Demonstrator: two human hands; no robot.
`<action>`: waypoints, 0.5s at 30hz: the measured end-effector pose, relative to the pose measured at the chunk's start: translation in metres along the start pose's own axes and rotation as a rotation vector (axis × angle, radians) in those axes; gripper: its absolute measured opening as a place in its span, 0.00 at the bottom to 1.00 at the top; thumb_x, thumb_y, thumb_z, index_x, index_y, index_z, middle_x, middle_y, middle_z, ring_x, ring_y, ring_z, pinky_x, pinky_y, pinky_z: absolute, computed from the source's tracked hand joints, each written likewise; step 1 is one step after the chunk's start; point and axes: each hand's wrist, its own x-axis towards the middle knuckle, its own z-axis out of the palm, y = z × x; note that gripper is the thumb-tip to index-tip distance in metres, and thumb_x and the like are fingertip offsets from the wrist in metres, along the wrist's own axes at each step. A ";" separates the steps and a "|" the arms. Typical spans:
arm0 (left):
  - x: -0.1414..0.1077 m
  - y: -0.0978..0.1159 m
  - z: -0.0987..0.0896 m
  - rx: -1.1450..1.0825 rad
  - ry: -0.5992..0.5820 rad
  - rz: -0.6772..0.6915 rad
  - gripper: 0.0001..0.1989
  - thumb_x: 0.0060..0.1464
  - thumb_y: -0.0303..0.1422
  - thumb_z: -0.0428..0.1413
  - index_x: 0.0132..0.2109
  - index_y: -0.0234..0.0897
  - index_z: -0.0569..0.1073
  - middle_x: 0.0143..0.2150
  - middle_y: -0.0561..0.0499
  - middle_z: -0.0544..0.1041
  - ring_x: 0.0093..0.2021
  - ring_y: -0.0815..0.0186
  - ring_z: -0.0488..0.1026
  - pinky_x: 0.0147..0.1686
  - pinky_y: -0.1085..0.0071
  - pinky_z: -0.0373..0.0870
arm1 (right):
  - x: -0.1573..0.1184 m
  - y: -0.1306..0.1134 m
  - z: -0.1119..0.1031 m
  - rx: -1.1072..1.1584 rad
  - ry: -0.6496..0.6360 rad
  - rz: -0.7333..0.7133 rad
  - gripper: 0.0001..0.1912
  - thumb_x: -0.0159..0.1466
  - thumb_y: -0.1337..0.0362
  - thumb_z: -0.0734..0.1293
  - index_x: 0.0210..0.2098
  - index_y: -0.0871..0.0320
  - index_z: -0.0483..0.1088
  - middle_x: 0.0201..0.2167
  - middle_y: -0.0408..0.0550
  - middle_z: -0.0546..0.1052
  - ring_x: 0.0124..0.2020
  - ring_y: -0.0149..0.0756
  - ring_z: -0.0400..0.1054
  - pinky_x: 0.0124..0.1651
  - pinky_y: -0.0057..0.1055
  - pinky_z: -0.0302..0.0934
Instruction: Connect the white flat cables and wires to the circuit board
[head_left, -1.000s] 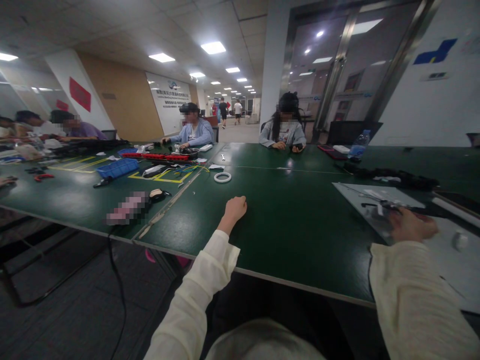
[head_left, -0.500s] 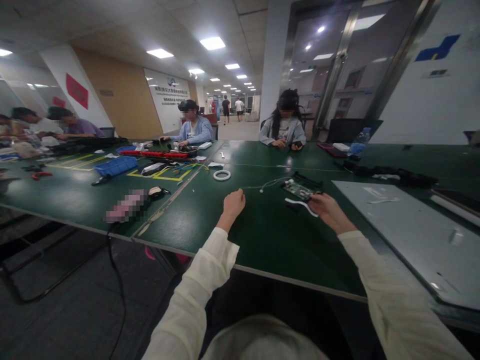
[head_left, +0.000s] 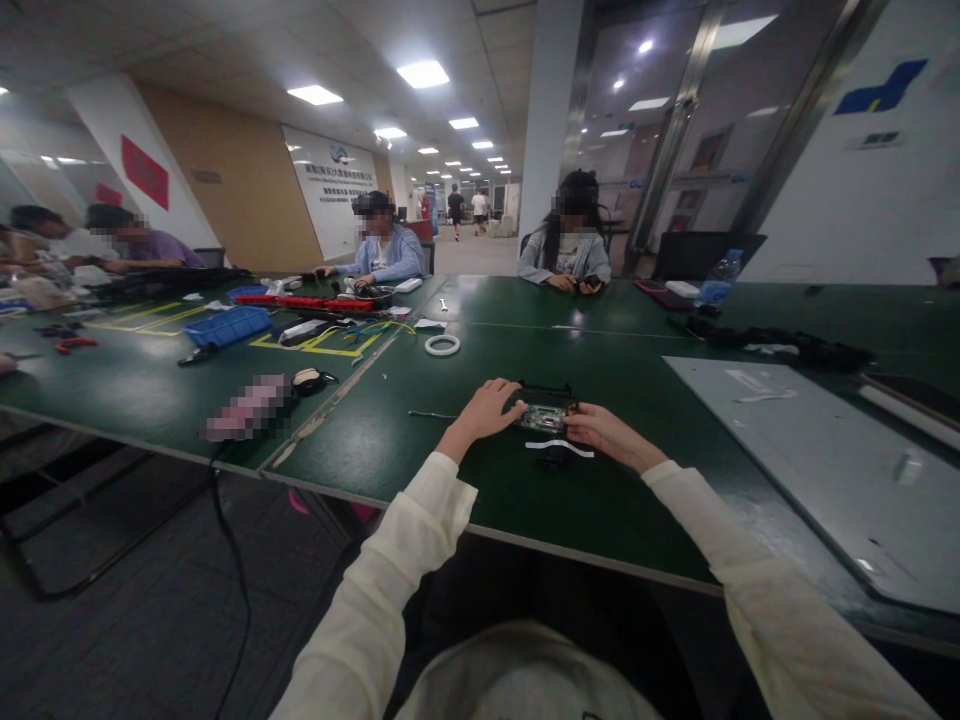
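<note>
A small green circuit board (head_left: 544,418) in a black frame lies between my hands over the green table. My right hand (head_left: 600,430) grips its right end, thumb and fingers closed on it. My left hand (head_left: 491,408) is at the board's left end, its fingers bent around that edge and its thumb on or beside the board. A thin cable (head_left: 431,414) runs out leftward from under my left hand. Just below the board is a white strip (head_left: 559,447), with a dark part (head_left: 553,460) under it.
A white ring (head_left: 442,345) lies behind my left hand. Leftward are a pink item (head_left: 251,408), a blue tray (head_left: 227,326) and red strips (head_left: 304,301). A grey panel (head_left: 810,470) is at the right. Two people sit across the table; a bottle (head_left: 720,280) stands at the back right.
My right hand has moved left with the board, now held level near the table. My left hand has moved right to the board's left end, and its fingers have spread from a pinch on the cable.
</note>
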 end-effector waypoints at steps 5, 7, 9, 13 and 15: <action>-0.001 0.000 0.005 0.018 -0.126 0.039 0.23 0.56 0.46 0.45 0.54 0.40 0.63 0.53 0.45 0.63 0.51 0.61 0.62 0.51 0.65 0.59 | -0.001 -0.003 -0.012 -0.159 0.121 0.000 0.17 0.52 0.65 0.71 0.40 0.63 0.69 0.37 0.54 0.75 0.36 0.35 0.71 0.35 0.26 0.69; -0.001 -0.003 0.006 0.022 -0.135 0.041 0.23 0.56 0.47 0.44 0.54 0.40 0.64 0.53 0.45 0.63 0.50 0.62 0.64 0.49 0.65 0.61 | 0.000 -0.004 -0.028 -0.168 0.167 -0.015 0.16 0.51 0.65 0.71 0.39 0.62 0.70 0.35 0.53 0.76 0.33 0.35 0.71 0.33 0.27 0.68; 0.000 -0.005 0.008 0.025 -0.135 0.058 0.23 0.56 0.48 0.44 0.53 0.40 0.64 0.53 0.45 0.63 0.49 0.62 0.64 0.49 0.66 0.61 | -0.001 -0.005 -0.049 -0.184 0.239 -0.034 0.15 0.50 0.65 0.71 0.37 0.60 0.70 0.34 0.52 0.76 0.33 0.35 0.71 0.32 0.27 0.68; 0.000 -0.006 0.008 0.021 -0.122 0.074 0.23 0.55 0.48 0.44 0.52 0.40 0.65 0.52 0.45 0.63 0.49 0.62 0.65 0.48 0.66 0.61 | -0.009 -0.011 -0.101 -0.369 0.496 -0.124 0.13 0.49 0.65 0.71 0.36 0.58 0.72 0.38 0.50 0.74 0.40 0.37 0.68 0.40 0.31 0.64; 0.000 -0.005 0.007 0.017 -0.127 0.064 0.23 0.55 0.48 0.45 0.52 0.40 0.65 0.52 0.45 0.64 0.49 0.62 0.65 0.48 0.67 0.61 | -0.015 -0.017 -0.127 -0.559 0.658 -0.135 0.13 0.49 0.65 0.70 0.36 0.58 0.72 0.39 0.51 0.73 0.42 0.40 0.65 0.44 0.35 0.60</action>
